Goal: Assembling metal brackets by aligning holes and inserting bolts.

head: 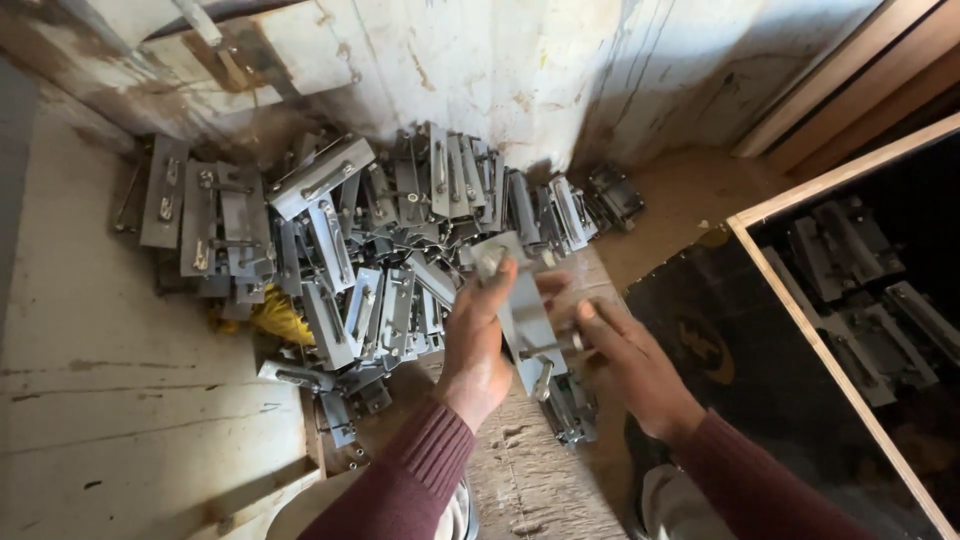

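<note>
My left hand point(478, 335) grips a grey metal latch plate point(520, 310) by its upper part, holding it upright above the floor. My right hand point(625, 360) pinches the plate's lower end, near its small bolt and knob. Both sleeves are dark red. Just beyond the hands lies a large heap of similar grey metal latch plates point(370, 230) piled against the wall. One more plate point(570, 410) lies on the wooden board below my hands.
A wooden-framed box point(800, 310) at the right holds more grey plates point(860, 290) in shadow. A stained whitish wall point(520, 60) stands behind the heap. A yellow scrap point(280, 318) sticks out under the pile. Pale boards point(120, 400) cover the floor at left.
</note>
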